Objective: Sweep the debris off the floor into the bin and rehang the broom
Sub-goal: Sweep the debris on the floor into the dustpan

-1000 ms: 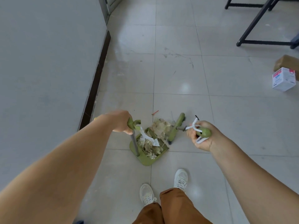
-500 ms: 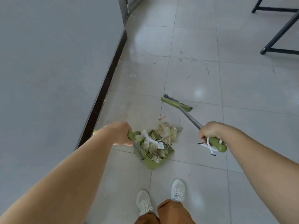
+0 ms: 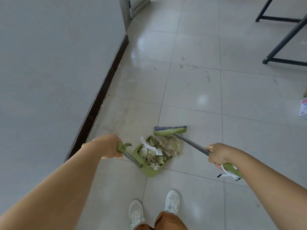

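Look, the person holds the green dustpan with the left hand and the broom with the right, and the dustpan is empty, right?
Not quite. The head view shows the dustpan is not empty: it is heaped with debris. The left hand does hold its handle, and the right hand holds the broom.

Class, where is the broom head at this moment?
The broom head rests on the floor at centre frame, just beyond the debris pile at the mouth of the green dustpan.

- Both forearms are bare to the frame's edge; no sleeves, watch or bands show.
- The left hand (image 3: 111, 146) and right hand (image 3: 219, 154) wear no gloves or rings.
- Rust-orange fabric trousers (image 3: 167, 222) cover the legs.
- White lace-up mesh sneakers (image 3: 172, 201) with white laces and pale soles are on both feet.
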`<action>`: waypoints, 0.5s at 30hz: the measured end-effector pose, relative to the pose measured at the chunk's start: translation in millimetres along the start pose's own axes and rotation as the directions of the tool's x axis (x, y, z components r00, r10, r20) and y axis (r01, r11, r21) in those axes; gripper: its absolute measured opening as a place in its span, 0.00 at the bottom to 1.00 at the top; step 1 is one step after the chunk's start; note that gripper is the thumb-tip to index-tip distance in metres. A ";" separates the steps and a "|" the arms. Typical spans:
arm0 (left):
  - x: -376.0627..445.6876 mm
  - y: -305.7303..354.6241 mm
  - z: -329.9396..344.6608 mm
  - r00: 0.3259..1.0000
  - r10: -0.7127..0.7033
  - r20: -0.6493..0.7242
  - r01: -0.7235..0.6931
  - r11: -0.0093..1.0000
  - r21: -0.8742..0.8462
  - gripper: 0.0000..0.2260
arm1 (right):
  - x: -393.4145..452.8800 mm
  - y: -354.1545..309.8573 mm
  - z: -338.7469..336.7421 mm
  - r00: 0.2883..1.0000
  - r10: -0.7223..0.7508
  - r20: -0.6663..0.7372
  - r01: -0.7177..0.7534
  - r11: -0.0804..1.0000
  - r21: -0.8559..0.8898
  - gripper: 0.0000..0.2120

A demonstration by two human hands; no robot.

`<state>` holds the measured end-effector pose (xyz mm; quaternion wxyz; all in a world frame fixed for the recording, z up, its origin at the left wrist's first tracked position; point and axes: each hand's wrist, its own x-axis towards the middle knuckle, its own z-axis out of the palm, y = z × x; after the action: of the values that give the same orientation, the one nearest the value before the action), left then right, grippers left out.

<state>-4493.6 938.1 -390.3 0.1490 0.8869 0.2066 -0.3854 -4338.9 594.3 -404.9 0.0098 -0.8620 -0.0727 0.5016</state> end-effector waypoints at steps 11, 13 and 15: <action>-4.6 5.6 5.5 0.998 -0.048 -0.041 0.048 0.999 -0.004 0.08 | 5.7 25.4 1.2 0.984 0.175 0.026 -0.166 0.863 0.477 0.13; -5.0 5.4 8.1 0.998 -0.055 -0.032 0.054 0.998 -0.010 0.09 | 0.1 7.0 16.6 0.984 0.171 0.050 -0.173 0.854 0.491 0.12; -5.4 5.4 9.4 0.998 -0.051 -0.036 0.051 0.999 -0.010 0.10 | -4.3 -12.8 36.8 0.983 0.132 0.127 -0.180 0.819 0.545 0.08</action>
<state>-4500.2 928.1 -391.9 0.1393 0.8874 0.2336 -0.3722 -4374.3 604.4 -418.3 0.2148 -0.8035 0.1463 0.5356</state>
